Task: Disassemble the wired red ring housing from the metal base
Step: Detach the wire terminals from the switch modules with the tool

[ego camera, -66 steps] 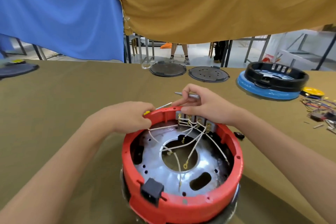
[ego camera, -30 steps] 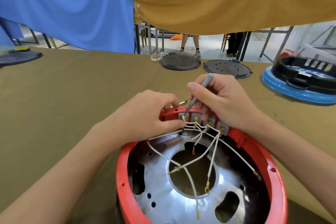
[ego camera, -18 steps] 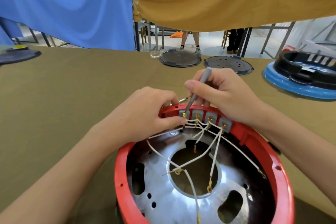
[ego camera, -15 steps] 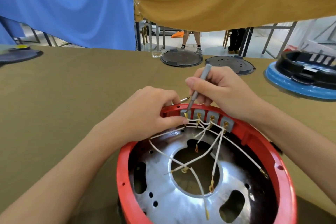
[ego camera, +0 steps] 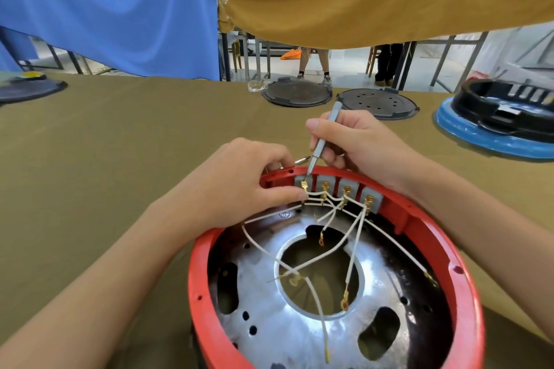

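Pinching a slim grey screwdriver [ego camera: 322, 141] between thumb and curled fingers, the right hand [ego camera: 355, 141] is hovering over the far rim of the red ring housing [ego camera: 467, 302], with the tool's tip sitting on the leftmost gold terminal [ego camera: 304, 186] of a row of four grey terminal blocks. The left hand [ego camera: 239, 183] is curling over that same far rim just left of the terminal, its thumb pressing against the white wires [ego camera: 314, 204] below it, and a second thin metal tool [ego camera: 301, 160] is poking out from behind its fingers; how it is held is hidden. The ring housing is sitting on the olive desk [ego camera: 120, 144], closest to the viewer, surrounding the shiny metal base [ego camera: 284, 329], across which loose white leads are trailing. Beyond the housing, at the desk's far edge, two dark round lids [ego camera: 296, 94] are lying side by side, and a black part on a blue disc [ego camera: 491, 132] is resting to the housing's far right.
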Demonstrator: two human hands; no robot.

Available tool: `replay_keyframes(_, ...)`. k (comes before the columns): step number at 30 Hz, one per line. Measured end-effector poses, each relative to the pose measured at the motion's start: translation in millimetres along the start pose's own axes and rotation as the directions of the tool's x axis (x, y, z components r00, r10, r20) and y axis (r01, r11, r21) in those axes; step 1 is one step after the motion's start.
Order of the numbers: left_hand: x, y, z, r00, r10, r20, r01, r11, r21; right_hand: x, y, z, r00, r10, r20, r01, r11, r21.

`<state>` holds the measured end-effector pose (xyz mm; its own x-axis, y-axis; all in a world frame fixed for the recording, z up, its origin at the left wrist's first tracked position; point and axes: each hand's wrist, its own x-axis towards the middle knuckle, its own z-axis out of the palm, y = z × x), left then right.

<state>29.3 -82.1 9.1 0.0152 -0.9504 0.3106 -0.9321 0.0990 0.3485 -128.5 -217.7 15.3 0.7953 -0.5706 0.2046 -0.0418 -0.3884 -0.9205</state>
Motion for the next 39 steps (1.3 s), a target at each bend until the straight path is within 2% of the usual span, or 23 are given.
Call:
replay_keyframes(3,-0.2,-1.0,0.1,1.0,-0.007,0.0,0.007,1.0,-0.017,-3.3,-2.3,1.4,0.99,-0.14,-0.018,0.138,0.987,-0.085)
replay_keyframes(6,-0.3,-1.5,0.3,1.0,-0.013,-0.002,0.013,0.999,-0.036,-8.1,-4.6,4.6,0.939,-0.343,0.008,0.336,0.916,-0.221)
replay_keyframes(8,-0.5,-1.4,0.3,1.0,-0.014,-0.005,0.014,0.999,-0.046,-9.4,-5.3,5.1,0.911,-0.411,0.046,0.406,0.866,-0.291)
replay_keyframes(10,-0.5,-1.5,0.3,1.0,-0.015,-0.006,0.015,0.999,-0.05,-8.3,-4.8,4.6,0.919,-0.39,0.053,0.388,0.877,-0.282)
replay_keyframes(14,-0.3,-1.8,0.9,1.0,-0.017,0.002,0.018,0.998,-0.063,-2.5,-3.6,2.1,0.983,-0.185,-0.001,0.184,0.978,-0.102)
replay_keyframes(21,-0.4,-2.9,1.1,1.0,-0.016,-0.002,0.015,0.997,-0.08,10.0,2.5,3.2,0.997,0.064,0.052,-0.066,0.997,0.029)
replay_keyframes(24,-0.5,-3.8,1.4,1.0,-0.023,-0.003,0.023,0.996,-0.082,12.0,3.3,4.0,0.994,0.09,0.067,-0.093,0.995,0.039)
replay_keyframes(26,-0.4,-4.1,1.6,1.0,-0.027,-0.001,0.027,0.996,-0.081,9.1,2.9,3.1,0.998,0.045,0.049,-0.045,0.999,0.001)
replay_keyframes(31,-0.9,-4.3,0.9,0.999,-0.041,0.001,0.041,0.995,-0.094,-2.8,-2.4,4.6,0.962,-0.274,0.01,0.272,0.949,-0.162)
replay_keyframes(35,-1.1,-3.7,1.0,0.999,-0.048,0.002,0.048,0.994,-0.099,-5.4,-5.8,6.1,0.933,-0.357,0.037,0.354,0.901,-0.252)
replay_keyframes(39,-1.4,-3.9,1.0,0.999,-0.05,0.003,0.05,0.994,-0.097,-4.9,-5.9,7.9,0.924,-0.381,0.038,0.374,0.877,-0.301)
